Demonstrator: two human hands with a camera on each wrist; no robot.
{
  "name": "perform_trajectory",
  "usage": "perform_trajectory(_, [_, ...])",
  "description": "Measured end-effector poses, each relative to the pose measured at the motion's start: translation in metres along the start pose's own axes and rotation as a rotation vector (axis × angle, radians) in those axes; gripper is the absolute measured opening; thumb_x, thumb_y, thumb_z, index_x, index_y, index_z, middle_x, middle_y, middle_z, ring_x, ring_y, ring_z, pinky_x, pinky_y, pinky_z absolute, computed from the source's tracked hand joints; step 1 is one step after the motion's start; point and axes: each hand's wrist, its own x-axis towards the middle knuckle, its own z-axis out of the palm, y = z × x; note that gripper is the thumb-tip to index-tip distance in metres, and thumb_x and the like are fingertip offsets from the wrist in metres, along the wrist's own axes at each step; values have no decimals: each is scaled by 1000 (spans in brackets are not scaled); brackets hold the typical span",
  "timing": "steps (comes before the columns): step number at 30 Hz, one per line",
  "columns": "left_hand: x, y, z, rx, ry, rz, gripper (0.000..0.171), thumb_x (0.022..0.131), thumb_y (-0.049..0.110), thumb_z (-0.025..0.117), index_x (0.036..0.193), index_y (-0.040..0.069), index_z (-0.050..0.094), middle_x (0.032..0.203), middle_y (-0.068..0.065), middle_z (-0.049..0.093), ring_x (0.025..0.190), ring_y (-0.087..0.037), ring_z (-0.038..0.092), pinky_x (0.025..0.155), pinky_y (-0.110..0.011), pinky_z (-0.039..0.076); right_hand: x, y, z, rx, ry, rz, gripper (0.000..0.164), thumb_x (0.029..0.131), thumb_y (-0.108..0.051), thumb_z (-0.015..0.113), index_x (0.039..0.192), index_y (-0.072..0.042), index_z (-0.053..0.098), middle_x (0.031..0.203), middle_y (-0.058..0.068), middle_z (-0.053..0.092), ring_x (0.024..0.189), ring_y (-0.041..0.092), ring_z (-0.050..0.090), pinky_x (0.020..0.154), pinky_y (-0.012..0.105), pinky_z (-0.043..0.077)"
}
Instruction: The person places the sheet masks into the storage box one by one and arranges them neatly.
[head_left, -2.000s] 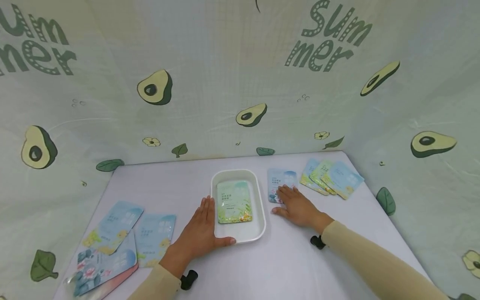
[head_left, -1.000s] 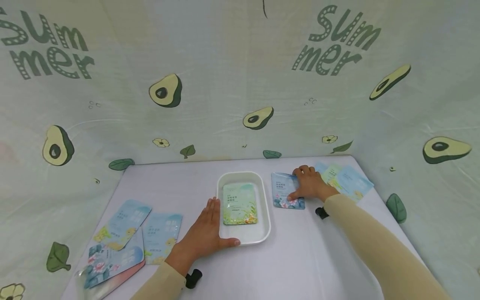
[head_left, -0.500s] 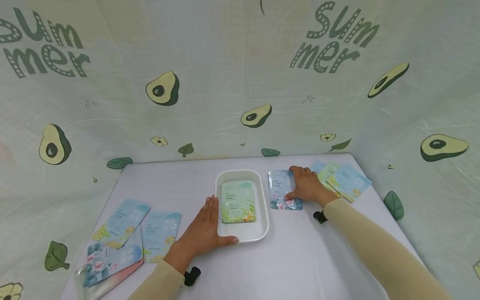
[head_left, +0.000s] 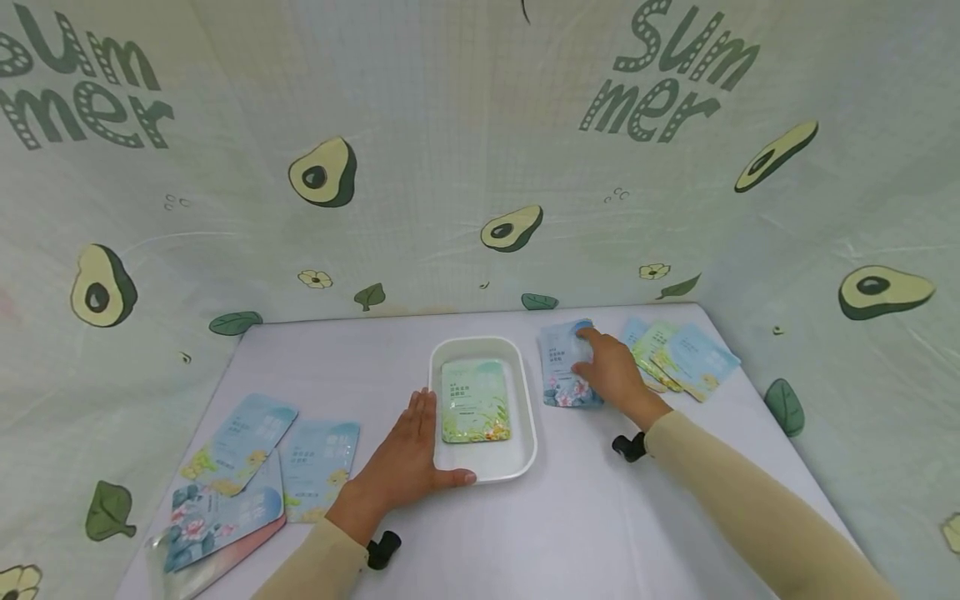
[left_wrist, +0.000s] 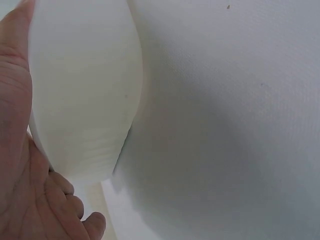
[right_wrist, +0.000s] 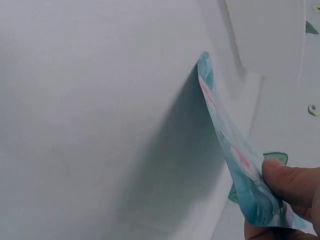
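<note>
My right hand (head_left: 615,367) pinches a blue face mask sachet (head_left: 561,367) with pink flowers at its right edge, thumb on the printed face. In the right wrist view the sachet (right_wrist: 225,135) stands tilted and slightly bent, casting a shadow on the cloth. To its left is a white plastic tray (head_left: 491,468) holding a green face mask sachet (head_left: 475,402) that lies flat. Straight fingers of my left hand (head_left: 405,462) lie along the tray's left side, with the thumb across its near rim. The left wrist view shows the tray's outer wall (left_wrist: 85,90) close up.
Several sachets (head_left: 693,358) lie fanned at the back right. On the left, blue sachets (head_left: 318,467), a flowered one (head_left: 225,521) and a pinkish one (head_left: 243,554) overlap. A curtain with avocado prints (head_left: 420,150) rises behind the white table (head_left: 570,533).
The right hand first rested on the flowered sachet, moved to its right edge, and now pinches it, shifted slightly away and tilted. The left hand stays at the tray.
</note>
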Motion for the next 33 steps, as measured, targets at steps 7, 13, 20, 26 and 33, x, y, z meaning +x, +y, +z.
perform_trajectory(7, [-1, 1, -1, -15, -9, -5, 145, 77, 83, 74, 167, -5, 3, 176, -23, 6, 164, -39, 5, 130, -54, 24, 3, -2, -5, 92, -8, 17, 45, 99, -18, 75, 140, -6, 63, 122, 26, 72, 98, 36, 70, 77, 46, 58])
perform_trajectory(13, [0, 0, -1, 4, -5, -8, 144, 77, 84, 72, 167, -5, 4, 176, -23, 5, 164, -38, 5, 130, -53, 23, 6, -7, -14, 185, -42, 61, 40, 104, -19, 68, 142, -10, 61, 140, 32, 62, 128, 48, 61, 94, 58, 58])
perform_trajectory(20, [0, 0, -1, 8, 4, 5, 143, 78, 84, 72, 166, -7, 5, 175, -25, 6, 164, -39, 5, 130, -53, 23, 7, -12, -24, 240, -17, 39, 40, 104, -18, 69, 142, -11, 61, 140, 31, 64, 132, 48, 60, 94, 58, 57])
perform_trajectory(26, [1, 0, -1, 8, 6, 2, 144, 77, 84, 72, 166, -7, 5, 175, -25, 6, 164, -40, 5, 130, -54, 23, 7, -21, -40, 269, 19, 44, 40, 103, -16, 70, 142, -12, 61, 134, 27, 68, 112, 42, 68, 79, 43, 56])
perform_trajectory(33, [1, 2, -1, 10, 10, 0, 144, 77, 83, 73, 166, -8, 7, 175, -26, 7, 164, -41, 6, 130, -54, 23, 6, -34, -51, 317, 48, 47, 39, 102, -13, 70, 141, -12, 61, 110, 22, 75, 72, 23, 60, 62, 31, 52])
